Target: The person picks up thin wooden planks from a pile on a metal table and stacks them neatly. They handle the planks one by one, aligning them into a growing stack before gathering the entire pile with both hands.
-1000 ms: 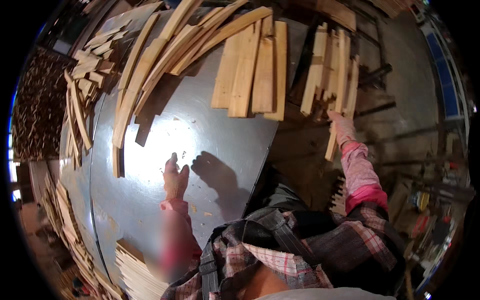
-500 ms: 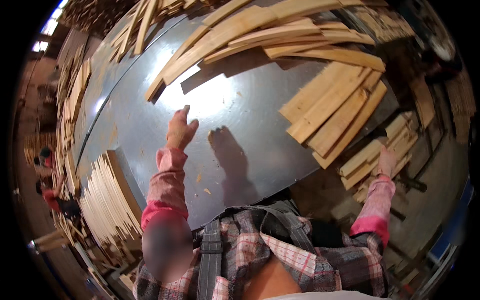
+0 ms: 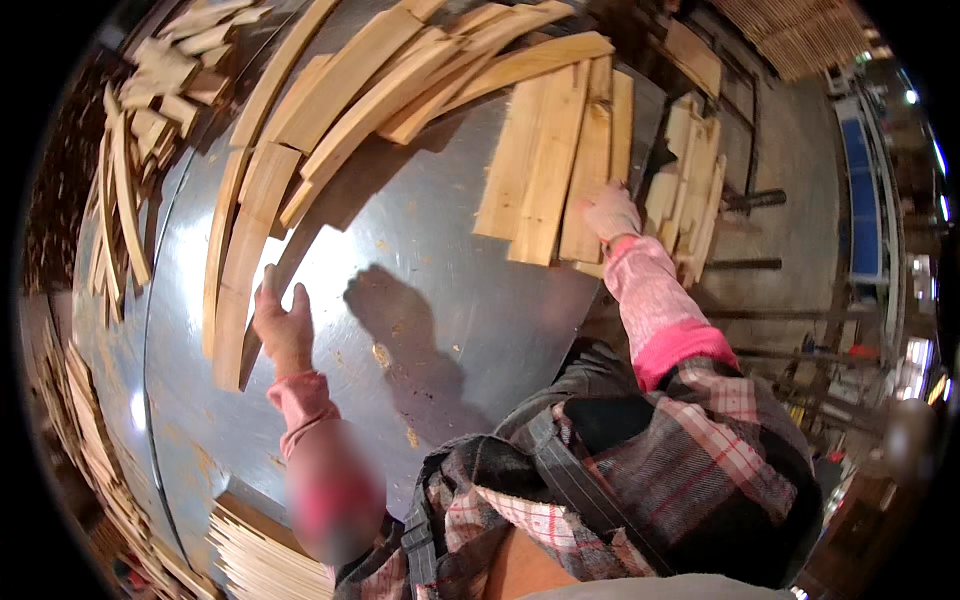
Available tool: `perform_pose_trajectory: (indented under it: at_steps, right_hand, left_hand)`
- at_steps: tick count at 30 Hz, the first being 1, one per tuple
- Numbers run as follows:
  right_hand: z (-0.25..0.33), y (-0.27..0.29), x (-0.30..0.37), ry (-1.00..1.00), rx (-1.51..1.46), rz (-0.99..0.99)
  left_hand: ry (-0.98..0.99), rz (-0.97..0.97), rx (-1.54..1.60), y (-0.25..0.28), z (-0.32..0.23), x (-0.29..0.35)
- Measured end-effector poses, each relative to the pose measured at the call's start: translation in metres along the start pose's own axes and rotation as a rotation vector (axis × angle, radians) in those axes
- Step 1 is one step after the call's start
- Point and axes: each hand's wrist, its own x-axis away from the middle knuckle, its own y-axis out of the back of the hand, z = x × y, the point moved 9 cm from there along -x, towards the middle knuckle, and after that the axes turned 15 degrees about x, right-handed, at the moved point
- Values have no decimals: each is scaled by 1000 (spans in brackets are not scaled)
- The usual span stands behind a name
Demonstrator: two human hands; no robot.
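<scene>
My left hand (image 3: 284, 325) is open, thumb and fingers apart, holding nothing. It hovers over the metal tabletop beside the near end of a long curved wooden piece (image 3: 240, 275). My right hand (image 3: 610, 212) lies over the near right end of several flat wooden boards (image 3: 545, 170), laid side by side at the table's right edge. Its fingers reach forward onto the rightmost boards and do not appear wrapped round one; part of them is hard to see. More curved wooden pieces (image 3: 375, 105) overlap in an arc across the far side.
The shiny metal table (image 3: 400, 330) carries scattered wood chips. A stack of narrow wooden pieces (image 3: 690, 180) stands beyond its right edge. Thin slats (image 3: 265, 555) are lined up at the near left. Wood offcuts (image 3: 165, 85) are heaped at the far left.
My view has swung to the right. My right hand has come from the stack of narrow pieces onto the flat boards. My left hand is now close to a curved piece's end.
</scene>
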Motion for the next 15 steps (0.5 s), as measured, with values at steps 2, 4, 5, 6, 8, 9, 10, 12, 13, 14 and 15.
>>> perform_pose_trajectory:
  at_steps: [2,4,5,6,8,9,10,12,13,14,15]
  right_hand:
    - [20,17,8,151,57,-45]
    - [37,38,25,287,63,-218]
    - [49,40,30,351,48,-266]
    - [67,42,35,428,31,-312]
    - [124,30,49,610,-189,-149]
    - [144,20,55,634,-357,3]
    - [167,-1,64,612,-634,291]
    - [232,-19,91,710,-1034,756]
    - [254,-28,101,675,-1186,993]
    - [276,-30,108,673,-1255,1018]
    - [274,-34,99,615,-1341,999]
  left_hand:
    - [-31,-108,-278,25,-18,-14]
    - [-102,-246,-316,73,23,-41]
    - [9,-289,-267,93,52,-54]
    - [123,-342,-228,120,80,-61]
    - [312,-314,-405,160,153,-62]
    - [407,-274,-500,166,168,-66]
    - [531,-187,-383,164,190,-61]
    - [507,-75,-402,170,228,-42]
    - [416,-72,-435,160,226,-36]
    - [326,-78,-479,155,221,-27]
    - [281,-97,-404,118,174,-26]
